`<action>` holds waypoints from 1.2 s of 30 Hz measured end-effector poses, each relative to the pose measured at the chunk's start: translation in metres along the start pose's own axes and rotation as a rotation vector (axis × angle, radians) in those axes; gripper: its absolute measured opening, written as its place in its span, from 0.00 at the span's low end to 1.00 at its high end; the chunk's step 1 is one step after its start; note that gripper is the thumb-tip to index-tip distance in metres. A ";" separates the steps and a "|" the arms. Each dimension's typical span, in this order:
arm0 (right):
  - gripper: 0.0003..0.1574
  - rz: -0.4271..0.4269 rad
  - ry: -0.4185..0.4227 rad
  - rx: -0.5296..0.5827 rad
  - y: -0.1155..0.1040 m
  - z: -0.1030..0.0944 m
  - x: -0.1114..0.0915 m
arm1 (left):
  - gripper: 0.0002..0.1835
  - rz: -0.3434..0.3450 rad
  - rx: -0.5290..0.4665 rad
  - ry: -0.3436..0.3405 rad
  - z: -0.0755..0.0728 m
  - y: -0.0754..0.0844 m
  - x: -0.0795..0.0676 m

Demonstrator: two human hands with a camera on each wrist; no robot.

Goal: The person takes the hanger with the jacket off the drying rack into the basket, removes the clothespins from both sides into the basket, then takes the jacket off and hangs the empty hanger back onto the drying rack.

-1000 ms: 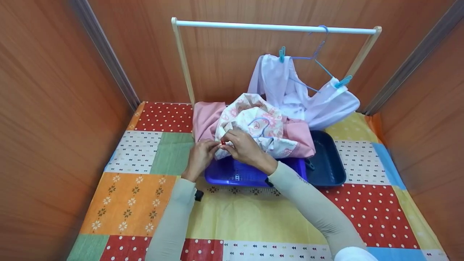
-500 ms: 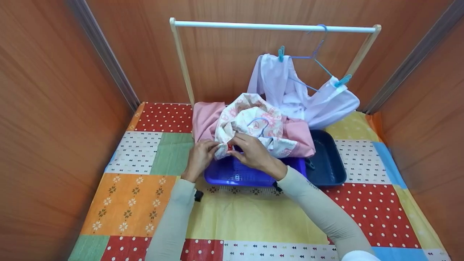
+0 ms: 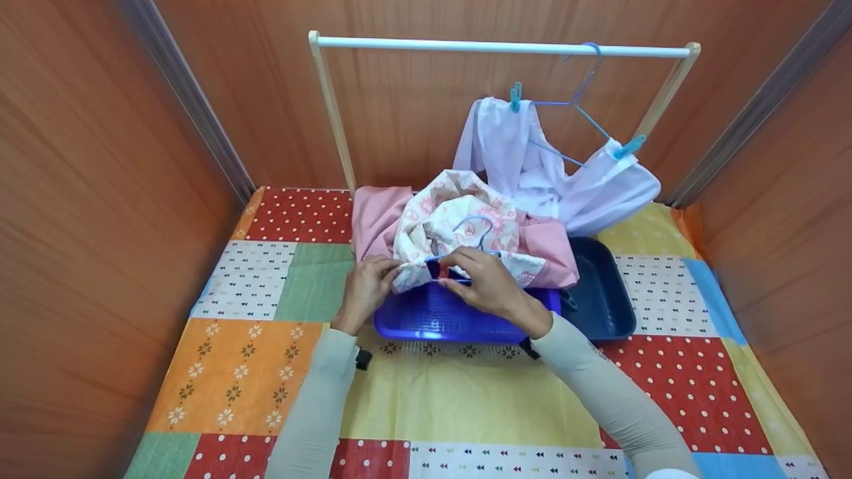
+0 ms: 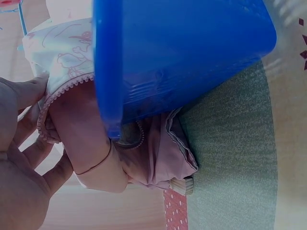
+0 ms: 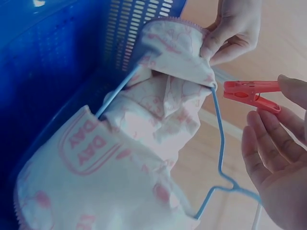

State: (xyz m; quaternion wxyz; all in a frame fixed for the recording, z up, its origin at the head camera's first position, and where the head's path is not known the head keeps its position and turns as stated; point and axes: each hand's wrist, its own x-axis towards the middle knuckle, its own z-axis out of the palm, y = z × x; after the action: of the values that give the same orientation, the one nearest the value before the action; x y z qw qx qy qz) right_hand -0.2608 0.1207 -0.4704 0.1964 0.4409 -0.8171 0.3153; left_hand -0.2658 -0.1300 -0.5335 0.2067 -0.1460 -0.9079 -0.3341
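Note:
White cloth with a pink print (image 3: 432,229) lies bunched over the basket, its edge folded over one end of a blue wire hanger (image 5: 220,139). My left hand (image 3: 365,287) pinches that folded edge; in the left wrist view its fingers are at the scalloped trim of the cloth (image 4: 67,52). My right hand (image 3: 491,286) pinches a red clothespin (image 5: 249,91) by its handle end, thumb on one side and fingers on the other. In the right wrist view the clothespin's tip stands just beside the hanger's corner and the cloth there.
A blue plastic basket (image 3: 452,326) sits under the cloth, with a dark tray (image 3: 602,299) to its right. Pink fabric (image 3: 379,216) drapes behind. From a white rail (image 3: 432,45) hangs a pale garment (image 3: 512,146) on a hanger, held by teal clothespins (image 3: 629,146).
My right hand has moved rightward with the red clothespin, away from my left hand, and more of the hanger shows between them. My left hand has stayed at the cloth's edge.

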 end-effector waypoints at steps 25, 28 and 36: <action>0.16 0.139 0.057 -0.029 0.015 -0.042 -0.045 | 0.06 0.002 0.004 0.001 0.000 0.001 0.000; 0.17 0.163 0.067 -0.037 0.017 -0.048 -0.052 | 0.06 0.003 0.000 -0.003 0.000 0.001 0.000; 0.18 0.234 0.136 -0.036 0.025 -0.067 -0.073 | 0.06 0.009 -0.005 0.003 0.001 0.001 0.000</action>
State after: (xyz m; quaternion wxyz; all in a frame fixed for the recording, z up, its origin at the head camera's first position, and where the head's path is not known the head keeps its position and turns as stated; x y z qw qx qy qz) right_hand -0.2398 0.2208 -0.4736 0.2211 0.3166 -0.8533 0.3504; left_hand -0.2655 -0.1290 -0.5335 0.2089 -0.1500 -0.9061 -0.3358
